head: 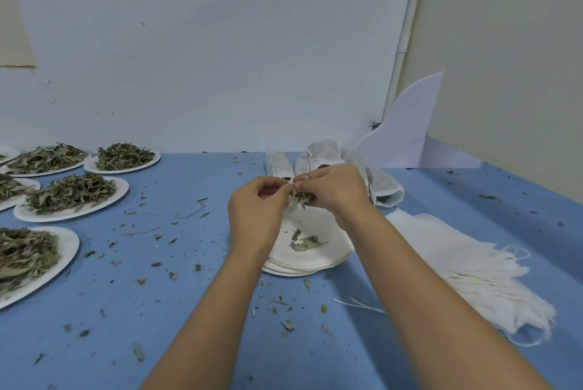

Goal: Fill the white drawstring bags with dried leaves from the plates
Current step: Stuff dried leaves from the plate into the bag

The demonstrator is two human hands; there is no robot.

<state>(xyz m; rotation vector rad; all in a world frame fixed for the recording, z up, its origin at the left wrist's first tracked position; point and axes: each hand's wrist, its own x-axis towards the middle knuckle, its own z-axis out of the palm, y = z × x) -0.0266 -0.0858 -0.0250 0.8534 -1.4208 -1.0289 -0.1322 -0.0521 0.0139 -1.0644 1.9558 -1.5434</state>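
The bench (164, 342) is a flat mid blue, flecked all over with dull green crumbs. The paper plates (71, 247) are plain white, and the dried leaves (72, 192) on them a greyish olive green. The drawstring bags (473, 263) are white with a gauzy weave, and the wall (220, 58) behind is pale grey-white.

The blue bench (189, 310) carries heaped plates (63, 216) of dried leaves (72, 194) at left, a plate stack (315, 263) in the middle, filled bags (385, 187) behind it, empty bags (467, 263) at right, and scattered leaf crumbs (172, 275).
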